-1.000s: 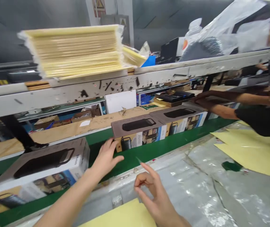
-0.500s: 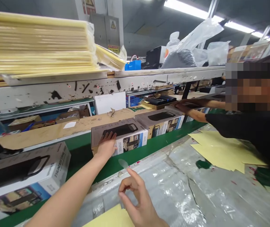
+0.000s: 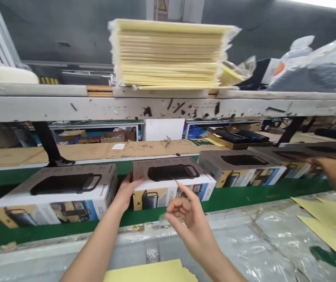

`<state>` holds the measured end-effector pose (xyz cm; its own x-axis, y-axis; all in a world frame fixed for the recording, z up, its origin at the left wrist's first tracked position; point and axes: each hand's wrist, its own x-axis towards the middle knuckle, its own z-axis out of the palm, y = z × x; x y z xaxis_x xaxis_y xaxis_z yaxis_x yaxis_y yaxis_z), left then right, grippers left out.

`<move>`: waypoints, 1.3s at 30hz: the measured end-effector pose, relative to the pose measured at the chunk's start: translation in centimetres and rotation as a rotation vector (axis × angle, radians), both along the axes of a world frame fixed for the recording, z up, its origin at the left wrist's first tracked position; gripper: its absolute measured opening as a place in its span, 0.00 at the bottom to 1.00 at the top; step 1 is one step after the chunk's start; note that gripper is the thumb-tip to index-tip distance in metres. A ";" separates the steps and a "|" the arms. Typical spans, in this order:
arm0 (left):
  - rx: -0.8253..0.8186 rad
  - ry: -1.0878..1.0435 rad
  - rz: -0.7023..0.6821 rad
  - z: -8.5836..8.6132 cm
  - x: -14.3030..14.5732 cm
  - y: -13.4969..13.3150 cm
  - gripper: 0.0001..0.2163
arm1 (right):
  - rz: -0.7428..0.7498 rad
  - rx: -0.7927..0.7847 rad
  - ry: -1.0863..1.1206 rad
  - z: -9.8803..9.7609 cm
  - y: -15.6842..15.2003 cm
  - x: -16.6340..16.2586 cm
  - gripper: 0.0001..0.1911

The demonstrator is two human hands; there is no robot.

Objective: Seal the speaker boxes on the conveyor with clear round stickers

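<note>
Presently, left hand [image 3: 126,192] lies open-palmed against the end of the middle box [image 3: 198,181] of 3 on the green belt [image 3: 238,194]; right hand [image 3: 187,213] hovers pinched just before it, contents indiscernible, box face not yet touched.

L grip [image 3: 126,192] touches mid box [image 3: 172,181].

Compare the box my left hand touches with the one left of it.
The left hand touches the middle box; the left box lies untouched. The left box shows a printed white end; the middle box's is behind the hand. Both lie flat on the green belt, dark window up.
</note>
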<state>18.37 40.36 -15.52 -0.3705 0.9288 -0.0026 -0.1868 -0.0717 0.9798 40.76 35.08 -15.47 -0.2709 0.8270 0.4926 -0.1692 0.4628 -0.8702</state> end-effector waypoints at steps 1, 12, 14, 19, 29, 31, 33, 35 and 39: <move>-0.006 -0.091 -0.052 -0.6 0.2 0.1 0.33 | 0.036 0.040 -0.043 1.1 1.6 -1.2 0.34; 0.048 -0.319 -0.035 -2.2 0.2 1.1 0.40 | 0.314 0.142 -0.391 1.9 17.6 -12.8 0.42; 0.041 -0.346 -0.009 -2.3 0.2 1.1 0.42 | 0.349 0.159 -0.400 1.5 18.1 -13.6 0.42; -0.006 -0.327 0.048 -2.3 0.1 0.8 0.43 | 0.403 0.211 -0.429 1.2 18.5 -14.9 0.42; -0.022 -0.288 0.061 -1.3 -0.4 0.0 0.38 | 0.383 0.336 -0.517 1.0 18.7 -16.1 0.41; -0.014 -0.284 0.053 -1.0 -0.5 -0.2 0.38 | 0.372 0.356 -0.536 1.0 18.7 -16.3 0.40; -0.009 -0.296 0.051 -0.9 -0.6 -0.3 0.38 | 0.359 0.370 -0.557 0.9 18.8 -16.5 0.40; -0.004 -0.315 0.049 -0.9 -0.8 -0.3 0.38 | 0.329 0.379 -0.574 0.8 18.9 -16.8 0.40; 0.001 -0.323 0.067 -1.6 -1.0 -0.2 0.39 | 0.255 0.383 -0.590 0.9 18.8 -16.3 0.41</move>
